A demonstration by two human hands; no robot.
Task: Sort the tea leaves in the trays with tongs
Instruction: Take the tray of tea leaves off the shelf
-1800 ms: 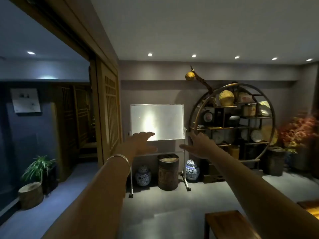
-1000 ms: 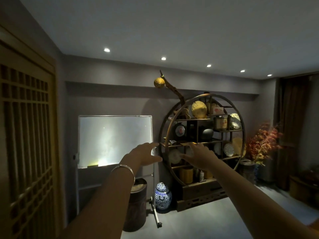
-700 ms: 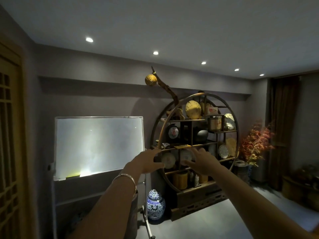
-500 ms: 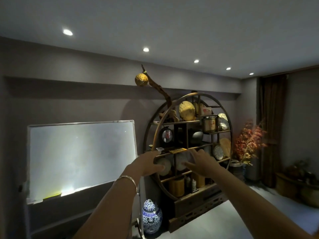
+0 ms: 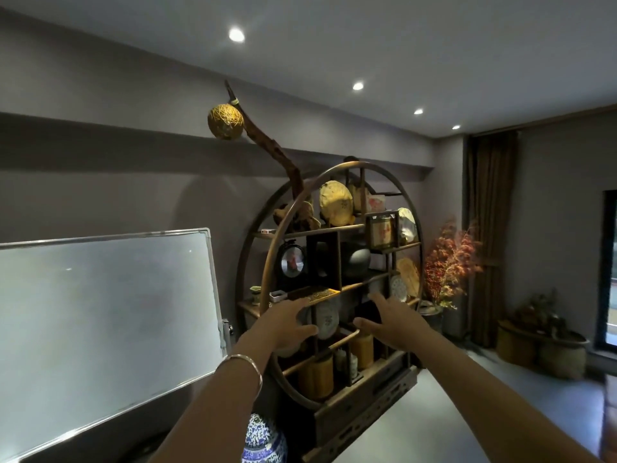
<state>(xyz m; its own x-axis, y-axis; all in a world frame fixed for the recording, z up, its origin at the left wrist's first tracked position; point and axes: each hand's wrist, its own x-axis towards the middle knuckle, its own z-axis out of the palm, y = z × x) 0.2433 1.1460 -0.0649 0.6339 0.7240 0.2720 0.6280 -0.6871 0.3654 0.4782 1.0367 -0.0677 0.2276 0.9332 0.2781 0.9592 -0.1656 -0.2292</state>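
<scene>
Both arms are stretched out in front of a round wooden display shelf (image 5: 377, 171). My left hand (image 5: 286, 324), with a silver bangle on its wrist, has its fingers spread and holds nothing. My right hand (image 5: 389, 320) is also spread and holds nothing. A flat tray (image 5: 314, 292) with something golden in it lies on a middle shelf just above my left hand. Whether it holds tea leaves I cannot tell. No tongs are in view.
A whiteboard (image 5: 100, 312) on a stand is at the left. A blue-and-white jar (image 5: 263, 439) sits on the floor below the shelf. Red foliage (image 5: 450, 262), a dark curtain (image 5: 489, 228) and baskets (image 5: 541, 349) are at the right.
The view has swung right and come closer to the round shelf, which now looms larger. Both hands stay spread and outstretched, now in front of its middle shelves.
</scene>
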